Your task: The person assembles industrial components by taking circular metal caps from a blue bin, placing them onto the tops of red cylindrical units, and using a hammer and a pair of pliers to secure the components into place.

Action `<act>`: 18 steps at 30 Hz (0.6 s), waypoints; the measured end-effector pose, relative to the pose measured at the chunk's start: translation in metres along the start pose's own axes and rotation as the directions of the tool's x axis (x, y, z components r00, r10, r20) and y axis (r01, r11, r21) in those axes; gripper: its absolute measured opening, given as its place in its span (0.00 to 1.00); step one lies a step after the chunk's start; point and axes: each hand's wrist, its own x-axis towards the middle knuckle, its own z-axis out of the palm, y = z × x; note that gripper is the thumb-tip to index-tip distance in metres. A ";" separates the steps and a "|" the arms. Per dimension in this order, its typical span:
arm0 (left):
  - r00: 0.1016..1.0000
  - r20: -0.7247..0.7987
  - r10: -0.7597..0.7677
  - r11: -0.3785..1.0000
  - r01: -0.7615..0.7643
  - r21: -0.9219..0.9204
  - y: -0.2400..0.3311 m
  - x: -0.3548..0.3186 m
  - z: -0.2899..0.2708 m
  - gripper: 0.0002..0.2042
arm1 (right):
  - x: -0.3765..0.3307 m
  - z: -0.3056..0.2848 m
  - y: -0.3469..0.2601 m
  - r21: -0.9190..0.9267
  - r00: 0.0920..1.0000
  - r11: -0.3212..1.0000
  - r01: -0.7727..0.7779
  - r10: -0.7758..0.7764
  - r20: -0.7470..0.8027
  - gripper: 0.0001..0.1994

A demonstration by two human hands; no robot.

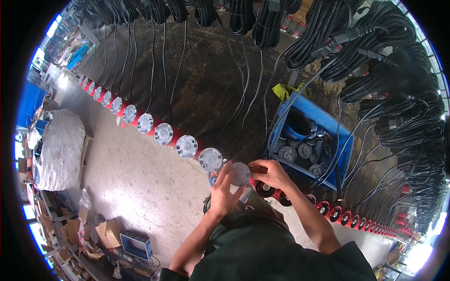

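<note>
One round grey end cap (241,173) is grasped by the left hand (224,195); the right hand (271,172) meets its rim, grip unclear; keeping it level should help.

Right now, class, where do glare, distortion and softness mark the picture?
Head view: glare whitens the floor at left; head view: fisheye distortion bends the scene within a black border; head view: the pale disc by the left hand looks hazy.

From the head we look down through a wide fisheye, left hand (226,191) and right hand (270,173) near, dark bench (201,89) beyond.
</note>
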 end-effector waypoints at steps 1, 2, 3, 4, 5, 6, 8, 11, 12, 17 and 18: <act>1.000 0.000 0.000 1.000 0.000 0.000 0.002 0.001 -0.001 0.28 | 0.000 0.000 -0.002 -0.001 1.000 1.000 -0.006 0.006 0.002 0.18; 1.000 0.012 -0.003 1.000 0.003 0.010 0.004 0.001 -0.002 0.28 | -0.001 -0.001 -0.004 -0.002 1.000 1.000 -0.013 0.013 0.005 0.18; 1.000 0.024 -0.006 1.000 0.005 0.021 0.004 0.002 -0.002 0.27 | 0.000 -0.001 -0.005 -0.002 1.000 1.000 -0.012 0.012 0.005 0.18; 1.000 0.024 -0.006 1.000 0.006 0.020 0.004 0.002 -0.002 0.27 | -0.001 -0.002 -0.005 0.004 1.000 1.000 -0.019 0.019 0.015 0.19; 0.999 0.033 -0.003 0.999 0.002 0.043 0.005 0.002 -0.002 0.27 | -0.001 -0.002 -0.005 0.009 0.999 1.000 -0.026 0.025 0.025 0.19; 0.999 0.041 -0.001 0.998 -0.002 0.066 0.004 0.002 -0.003 0.26 | -0.001 -0.001 -0.005 0.009 0.999 1.000 -0.026 0.026 0.026 0.19; 0.999 0.051 -0.002 0.997 -0.002 0.074 0.003 0.002 -0.002 0.26 | 0.000 -0.001 -0.002 -0.004 1.000 1.000 -0.006 0.006 0.018 0.19; 0.998 0.062 -0.003 0.996 -0.002 0.088 -0.003 0.001 -0.002 0.26 | 0.000 0.000 0.001 -0.010 1.000 1.000 0.022 -0.022 0.020 0.18; 0.998 0.064 -0.003 0.995 -0.004 0.095 -0.004 0.000 -0.002 0.26 | 0.000 0.000 0.002 -0.012 1.000 1.000 0.022 -0.022 0.022 0.18; 0.998 0.031 0.057 0.989 -0.060 0.138 -0.013 -0.001 0.000 0.24 | -0.003 -0.003 0.002 0.111 1.000 0.994 -0.014 0.013 0.013 0.16; 0.996 0.034 0.085 0.984 -0.089 0.155 -0.015 -0.001 0.001 0.24 | -0.004 -0.002 0.003 0.110 1.000 0.994 -0.014 0.013 0.009 0.16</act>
